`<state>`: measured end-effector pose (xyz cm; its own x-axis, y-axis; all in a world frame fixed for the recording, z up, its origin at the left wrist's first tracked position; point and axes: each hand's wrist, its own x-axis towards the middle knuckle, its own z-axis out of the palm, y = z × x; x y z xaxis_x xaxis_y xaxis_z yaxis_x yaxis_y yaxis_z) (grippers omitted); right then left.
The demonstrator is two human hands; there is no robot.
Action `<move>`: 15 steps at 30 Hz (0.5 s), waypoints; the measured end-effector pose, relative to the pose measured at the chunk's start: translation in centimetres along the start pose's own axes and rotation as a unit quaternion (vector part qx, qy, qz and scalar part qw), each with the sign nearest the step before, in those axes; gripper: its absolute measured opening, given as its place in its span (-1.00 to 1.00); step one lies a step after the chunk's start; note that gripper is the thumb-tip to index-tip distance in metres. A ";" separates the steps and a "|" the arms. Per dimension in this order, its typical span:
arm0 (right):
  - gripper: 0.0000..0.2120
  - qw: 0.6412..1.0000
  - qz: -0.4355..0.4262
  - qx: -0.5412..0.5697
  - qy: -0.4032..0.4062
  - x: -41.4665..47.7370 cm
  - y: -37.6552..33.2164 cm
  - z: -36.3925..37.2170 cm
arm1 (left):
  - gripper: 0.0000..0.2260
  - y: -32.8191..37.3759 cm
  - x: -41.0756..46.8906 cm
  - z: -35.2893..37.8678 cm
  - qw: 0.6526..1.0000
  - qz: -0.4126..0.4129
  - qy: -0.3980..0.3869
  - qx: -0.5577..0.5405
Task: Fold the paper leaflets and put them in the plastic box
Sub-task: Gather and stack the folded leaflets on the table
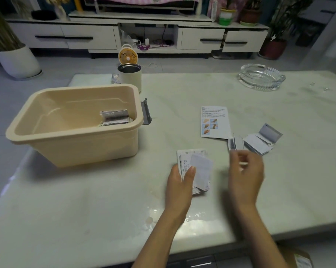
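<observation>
My left hand (179, 182) grips a folded paper leaflet (199, 169) above the table, thumb on top of it. Just to the right hovers my right hand (245, 173), blurred, fingers loosely curled, holding nothing that I can make out. A beige plastic box (74, 144) stands at the left of the table, with folded leaflets (114, 117) lying in its right end. An unfolded leaflet with pictures (215, 121) lies flat beyond my hands. Several partly folded leaflets (258, 141) lie to its right.
A white cup (130, 77) stands behind the box, and a grey clip-like piece (146, 111) leans at the box's right wall. A glass ashtray (262, 77) sits at the far right of the pale table (85, 209). A small orange fan (127, 54) stands on the floor beyond.
</observation>
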<state>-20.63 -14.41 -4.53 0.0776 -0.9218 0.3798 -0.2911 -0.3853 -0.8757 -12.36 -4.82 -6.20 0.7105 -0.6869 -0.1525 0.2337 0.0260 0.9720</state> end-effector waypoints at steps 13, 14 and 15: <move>-0.64 0.982 0.122 -0.032 -0.142 5.0 -1.2 0.4 | -0.89 0.1 0.0 0.2 0.998 -0.023 0.048 -0.020; -0.64 0.979 0.127 0.036 -0.155 3.6 -2.5 -0.1 | -0.90 0.1 0.0 0.2 0.998 -0.018 0.054 -0.011; -0.64 0.974 0.121 0.075 -0.174 1.9 -3.4 -0.4 | -0.89 0.1 0.0 0.3 0.998 -0.012 0.057 -0.007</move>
<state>-19.89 -14.89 -0.70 0.3497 -0.9352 0.0558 -0.2010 -0.1331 -0.9705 -12.57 -5.02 -6.06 0.7757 -0.5998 -0.1963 0.2602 0.0206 0.9653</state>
